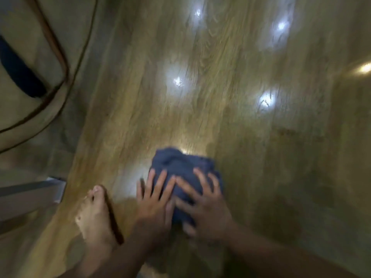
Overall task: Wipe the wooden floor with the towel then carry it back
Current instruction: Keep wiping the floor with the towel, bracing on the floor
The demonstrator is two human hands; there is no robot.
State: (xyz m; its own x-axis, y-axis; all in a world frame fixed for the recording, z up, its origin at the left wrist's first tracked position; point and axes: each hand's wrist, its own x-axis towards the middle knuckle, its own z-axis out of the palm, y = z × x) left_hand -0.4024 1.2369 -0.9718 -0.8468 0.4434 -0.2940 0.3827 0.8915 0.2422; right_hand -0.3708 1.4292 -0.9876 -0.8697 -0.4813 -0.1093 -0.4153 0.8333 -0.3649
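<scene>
Blurry frame. Far left of the hands, up top: beige padded thing (26,37) with brown piping and a dark blue strap (18,71) on it; can't tell what it is. Below that, well left of the left hand: flat grey bar (30,189), low by the floor. Just left of the left hand: bare foot (96,215) flat on the wooden floor (220,127), toes pointing away from the person. Left hand (154,199): palm down, fingers straight and spread, pressing on the towel's near-left part; the outermost finger looks to be past the cloth's edge. Towel (176,163): dark blue, bunched, lying on the floor under and just ahead of both hands. Right hand (206,203): also flat, fingers spread and straight, pressing on the towel's near-right part, close beside the left hand, inner fingertips almost touching. Ahead of both hands: glossy floor with white light reflections (177,81), and one warm glint far right.
</scene>
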